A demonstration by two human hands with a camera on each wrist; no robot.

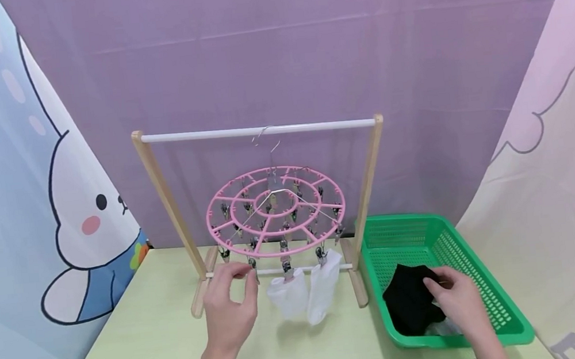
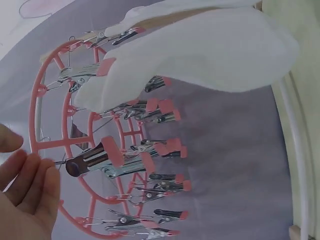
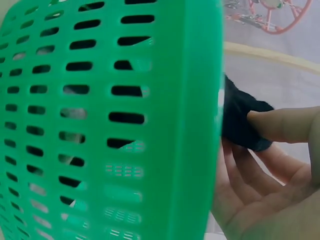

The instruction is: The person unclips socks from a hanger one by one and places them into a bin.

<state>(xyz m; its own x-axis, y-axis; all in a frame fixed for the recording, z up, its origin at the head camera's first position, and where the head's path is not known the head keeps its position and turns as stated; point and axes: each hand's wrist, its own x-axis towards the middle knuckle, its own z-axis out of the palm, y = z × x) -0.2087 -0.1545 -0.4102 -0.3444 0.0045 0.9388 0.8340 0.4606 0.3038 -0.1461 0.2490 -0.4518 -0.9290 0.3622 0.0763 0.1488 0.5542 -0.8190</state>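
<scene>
A pink round clip hanger (image 1: 280, 252) hangs from a rack, with small metal clips around its rings. Two white socks (image 1: 324, 291) dangle from clips on its near side. My left hand (image 1: 231, 306) is raised at the near left rim, thumb and forefinger apart, beside a metal clip (image 1: 252, 262). In the left wrist view, its fingertips (image 2: 49, 172) are right by the top of a clip with pink tips (image 2: 92, 160). Over the green basket (image 1: 395, 331), my right hand (image 1: 457, 296) pinches a black cloth (image 1: 408, 301) between thumb and fingers.
The rack has wooden legs (image 1: 370, 177) and a white top bar (image 1: 200, 135). The basket stands right of it on the pale table (image 1: 141, 332), with whitish fabric (image 1: 443, 327) inside. A purple curtain (image 1: 277, 70) hangs behind.
</scene>
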